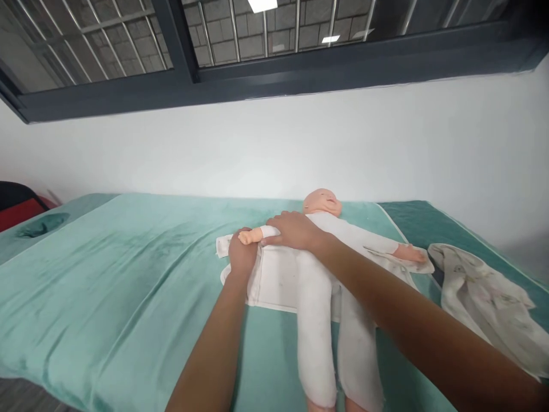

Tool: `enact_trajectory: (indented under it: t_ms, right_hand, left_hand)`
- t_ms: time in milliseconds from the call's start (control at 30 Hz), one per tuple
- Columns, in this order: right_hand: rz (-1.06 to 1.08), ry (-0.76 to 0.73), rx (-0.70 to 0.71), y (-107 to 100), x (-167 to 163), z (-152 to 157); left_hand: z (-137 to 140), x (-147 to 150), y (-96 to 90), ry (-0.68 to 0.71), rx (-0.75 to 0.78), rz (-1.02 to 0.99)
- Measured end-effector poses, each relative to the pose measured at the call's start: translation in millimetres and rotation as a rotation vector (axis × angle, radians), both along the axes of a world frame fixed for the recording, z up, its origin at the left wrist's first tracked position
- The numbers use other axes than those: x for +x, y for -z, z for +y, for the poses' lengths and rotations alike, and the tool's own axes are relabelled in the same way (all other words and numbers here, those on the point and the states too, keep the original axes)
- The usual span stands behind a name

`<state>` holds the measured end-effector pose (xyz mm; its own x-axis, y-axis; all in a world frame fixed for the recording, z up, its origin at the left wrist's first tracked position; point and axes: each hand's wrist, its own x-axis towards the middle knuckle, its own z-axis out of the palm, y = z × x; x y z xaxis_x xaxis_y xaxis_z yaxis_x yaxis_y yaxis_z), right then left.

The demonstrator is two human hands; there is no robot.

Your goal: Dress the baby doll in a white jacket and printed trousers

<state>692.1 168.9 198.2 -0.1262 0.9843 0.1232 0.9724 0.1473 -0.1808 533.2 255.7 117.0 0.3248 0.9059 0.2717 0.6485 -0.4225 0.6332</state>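
Note:
A baby doll (314,320) lies on its back, with a white cloth body and limbs, and skin-coloured head, hands and feet. Beneath it a white baby shirt (277,280) is spread open. My right hand (295,230) is closed around the doll's arm on the left side, thumb below and fingers over the top. Just behind that arm's small hand, my left hand (243,254) is closed at the shirt's sleeve (223,246); its fingertips are partly hidden. The doll's other arm reaches right over the shirt's other sleeve (424,266).
Green sheeting (128,274) covers the bed. Right of the doll lies a crumpled patterned white baby garment (484,297). A white wall (206,149) and a barred window stand behind the bed. At the far left edge is a red and black object (19,209).

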Motion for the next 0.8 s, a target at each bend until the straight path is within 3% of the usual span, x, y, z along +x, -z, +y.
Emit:
enact_trajectory:
  t_ms: [233,433,567,667,800]
  right_hand:
    - [-0.068,0.095,-0.048,2.2,2.6,3.4]
    - [-0.169,0.122,-0.093,1.5,-0.7,5.8]
    - [-0.187,0.126,-0.111,2.9,-3.2,7.0]
    - [-0.212,0.128,-0.107,3.7,-4.2,7.4]
    - [-0.235,0.136,-0.106,3.4,-6.0,6.5]
  left_hand:
    - [7.8,-11.3,1.7,-0.057,-0.329,-0.633]
    - [5.7,-11.1,2.0,-0.147,-0.426,-0.861]
    - [2.8,-7.5,-0.1,-0.219,-0.338,-0.846]
    - [-0.5,-4.8,-1.3,-0.245,-0.143,-0.708]
    - [-6.8,-2.5,-2.7,-0.172,0.108,-0.550]
